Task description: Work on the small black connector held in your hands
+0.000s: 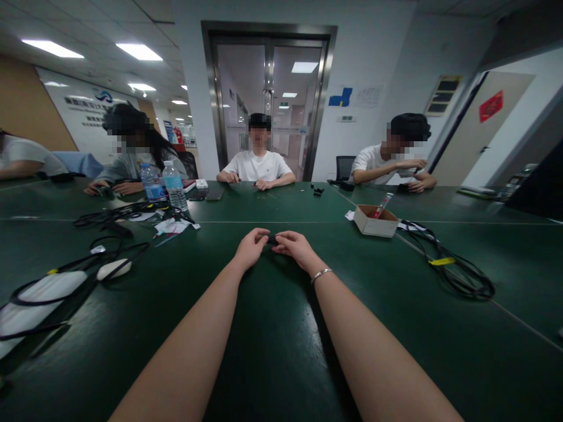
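Note:
Both my arms reach forward over a dark green table [281, 351]. My left hand [250, 247] and my right hand [295, 246] meet at the table's middle, fingers curled and pinched on a small black object [272, 239] held between them. What the object is I cannot make out. A thin bracelet [321, 274] circles my right wrist.
A small cardboard box [375, 221] with a red-tipped tool stands to the right, a coiled black cable [457, 269] beyond it. Left: black cables, a white mouse [113, 269], two water bottles [175, 185]. Several seated people work at the far edge before a glass door.

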Demonstrator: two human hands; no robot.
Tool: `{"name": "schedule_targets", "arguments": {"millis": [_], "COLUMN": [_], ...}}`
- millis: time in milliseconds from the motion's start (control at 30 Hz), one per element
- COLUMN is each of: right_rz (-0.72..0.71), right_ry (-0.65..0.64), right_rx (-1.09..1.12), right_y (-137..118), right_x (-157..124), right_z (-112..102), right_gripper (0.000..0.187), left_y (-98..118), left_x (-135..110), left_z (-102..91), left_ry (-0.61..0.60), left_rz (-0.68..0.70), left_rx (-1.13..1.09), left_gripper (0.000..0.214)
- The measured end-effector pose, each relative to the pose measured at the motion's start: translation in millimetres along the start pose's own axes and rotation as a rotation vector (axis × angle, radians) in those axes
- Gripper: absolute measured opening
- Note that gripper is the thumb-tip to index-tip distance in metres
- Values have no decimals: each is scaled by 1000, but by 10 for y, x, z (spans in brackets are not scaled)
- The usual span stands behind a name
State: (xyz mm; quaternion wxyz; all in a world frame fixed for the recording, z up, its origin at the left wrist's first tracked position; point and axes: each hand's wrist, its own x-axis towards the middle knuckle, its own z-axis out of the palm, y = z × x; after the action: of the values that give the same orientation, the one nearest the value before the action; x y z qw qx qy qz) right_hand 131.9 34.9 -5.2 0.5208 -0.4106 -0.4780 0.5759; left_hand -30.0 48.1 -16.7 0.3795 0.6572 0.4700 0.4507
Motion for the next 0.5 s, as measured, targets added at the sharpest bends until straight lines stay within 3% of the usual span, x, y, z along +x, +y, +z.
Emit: {"name": "schedule_targets", "arguments": {"millis": [300,400,500], "right_rz": [15,6,1], "right_ry": [9,13,11], "right_rx": [-31,-21,-4], "right_y": [-14,-11,2], "right_x": [-9,-8,0], "right_z": [2,3,-6], "right_gripper": [8,10,11], "left_y": [-23,-31,133], "left_x": [32,26,-37], "left_z": [-23,-7,16], "left_ry": [-12,63,198], "left_rz": [67,53,174], "left_rx": [-65,2,167], "left_gripper": [23,24,21]}}
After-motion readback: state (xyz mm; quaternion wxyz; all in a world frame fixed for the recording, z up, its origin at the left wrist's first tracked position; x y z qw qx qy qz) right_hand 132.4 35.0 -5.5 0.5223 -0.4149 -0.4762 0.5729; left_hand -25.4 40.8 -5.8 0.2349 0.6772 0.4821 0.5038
